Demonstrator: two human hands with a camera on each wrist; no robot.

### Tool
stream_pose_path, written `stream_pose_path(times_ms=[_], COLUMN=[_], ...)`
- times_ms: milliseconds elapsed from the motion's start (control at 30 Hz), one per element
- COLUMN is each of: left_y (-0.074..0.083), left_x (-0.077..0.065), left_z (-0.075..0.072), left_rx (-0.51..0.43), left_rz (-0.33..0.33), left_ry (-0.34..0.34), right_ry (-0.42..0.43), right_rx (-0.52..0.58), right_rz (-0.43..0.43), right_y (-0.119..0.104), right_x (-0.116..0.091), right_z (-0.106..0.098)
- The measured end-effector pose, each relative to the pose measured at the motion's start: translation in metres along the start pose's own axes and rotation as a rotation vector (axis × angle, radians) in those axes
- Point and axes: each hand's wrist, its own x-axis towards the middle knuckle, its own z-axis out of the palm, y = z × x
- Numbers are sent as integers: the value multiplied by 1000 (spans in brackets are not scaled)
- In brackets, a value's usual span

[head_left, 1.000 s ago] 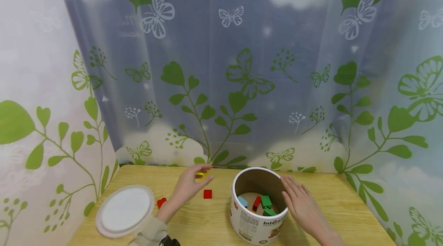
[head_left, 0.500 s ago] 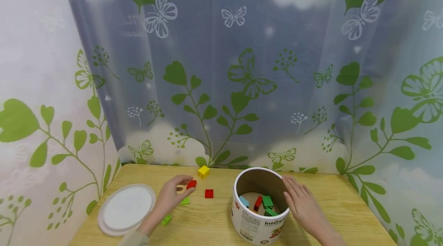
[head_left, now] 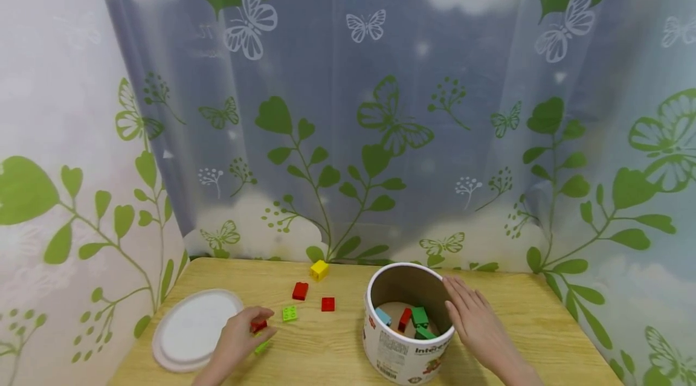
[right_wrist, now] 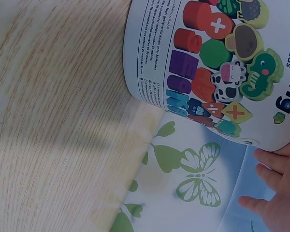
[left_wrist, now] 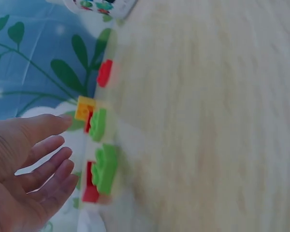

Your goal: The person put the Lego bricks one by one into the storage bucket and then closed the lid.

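Observation:
My left hand (head_left: 235, 337) hovers at the left of the table, fingers loosely bent and apart, over a red brick (head_left: 258, 325) and a lime green brick (head_left: 263, 345). In the left wrist view a gap shows between the fingers and that green brick (left_wrist: 105, 169). My right hand (head_left: 481, 331) rests with straight fingers on the right rim of a round white tub (head_left: 402, 351). Inside the tub lie green bricks (head_left: 420, 316), a red brick (head_left: 405, 319) and a light blue brick (head_left: 383, 316). The right wrist view shows the tub's printed side (right_wrist: 157, 53).
A second lime green brick (head_left: 290, 313), two red bricks, one left (head_left: 300, 290) and one right (head_left: 328, 304), and a yellow brick (head_left: 319, 269) stand on the wooden table (head_left: 321, 362). A round white lid (head_left: 198, 328) lies at the left. A patterned curtain (head_left: 348, 132) hangs behind.
My left hand has moved from near the yellow brick, past a red brick, back and left to the red and lime bricks near the lid. My right hand and the tub have stayed put.

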Motion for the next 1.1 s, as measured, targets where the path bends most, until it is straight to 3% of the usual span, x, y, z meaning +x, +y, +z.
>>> stream_pose_path(times_ms=[167, 367, 700, 1100], left_y=[-14, -18, -23, -21], left_x=[-6, -8, -10, -9], left_z=[-6, -9, -5, -2], left_rx=[50, 108, 73, 74], left_rz=[-16, -12, 48, 49], left_ry=[-13, -51, -98, -144], right_ry=[5, 10, -21, -22], right_rx=[3, -4, 2, 4], right_rz=[3, -3, 16, 18], right_y=[-1, 0, 1, 1], right_x=[1, 2, -1, -1], right_z=[-1, -1, 2, 1])
